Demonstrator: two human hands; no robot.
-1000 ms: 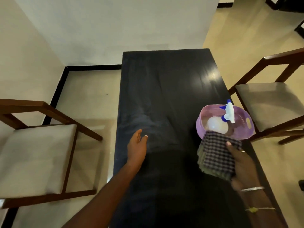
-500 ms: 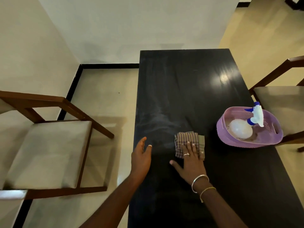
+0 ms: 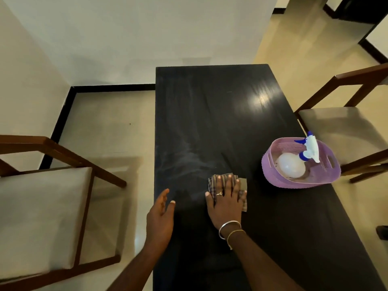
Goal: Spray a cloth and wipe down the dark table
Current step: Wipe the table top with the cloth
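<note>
**Cloth (image 3: 212,182) pinned flat on table (image 3: 210,114), wiping looks in progress**

Right hand (image 3: 225,201) lies palm-down on the folded checked cloth, left of the basket (image 3: 273,178) and clear of it. Fingers (image 3: 224,183) are straight and slightly spread, tips reaching the cloth's far edge. No pinch or curl, just flat pressure. My read: that spreads the load over the whole pad so it slides without bunching.

Left hand (image 3: 160,219) is further left of the basket, past the cloth, at the table's edge. Its fingers (image 3: 162,199) are loose and mostly straight, thumb apart, holding nothing. Can't tell if it touches the top or hovers; probably there for balance.

Spray bottle (image 3: 291,166) lies on its side inside the basket, nozzle up at the far rim. Parked out of the wipe path, so spraying is likely done. Can't tell from here if the cloth is damp.

A pale streaky haze sits left of the basket, just beyond the cloth and running to the far end. That's the patch left to cover.

One chair (image 3: 344,131) stands just right of the basket, off the table; another (image 3: 42,217) stands well to the left.
</note>
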